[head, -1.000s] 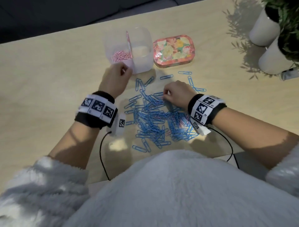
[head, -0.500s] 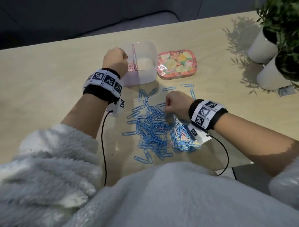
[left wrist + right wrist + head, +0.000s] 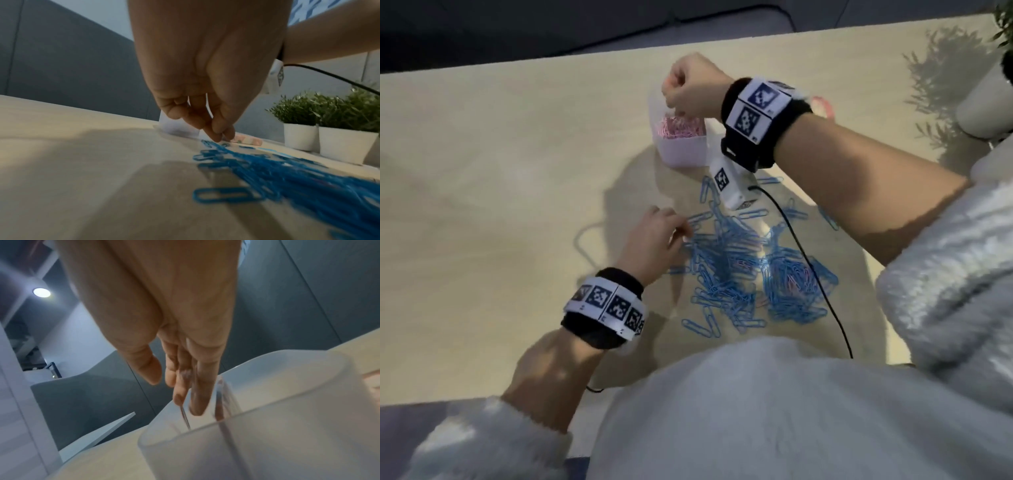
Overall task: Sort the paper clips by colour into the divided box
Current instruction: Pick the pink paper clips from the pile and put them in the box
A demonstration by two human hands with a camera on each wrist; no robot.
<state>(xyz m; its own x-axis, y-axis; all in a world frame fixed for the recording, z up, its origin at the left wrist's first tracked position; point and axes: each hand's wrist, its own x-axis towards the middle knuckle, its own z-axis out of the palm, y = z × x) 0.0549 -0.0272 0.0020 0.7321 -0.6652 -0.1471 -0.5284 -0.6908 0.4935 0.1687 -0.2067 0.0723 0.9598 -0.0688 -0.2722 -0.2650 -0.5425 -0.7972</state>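
From my remote seat this reads as a home living room or a quiet lounge corner. I see a pale wooden table (image 3: 517, 171) with a dark grey upholstered sofa (image 3: 551, 24) running along its far edge. Small green plants in plain white pots (image 3: 300, 136) stand at one end of the table, near a flowered tin (image 3: 246, 141) that lies flat. Grey wall panels (image 3: 298, 296) and a round ceiling light (image 3: 41, 292) show overhead. The sleeves in view are fluffy white fleece (image 3: 945, 291), relaxed indoor wear.
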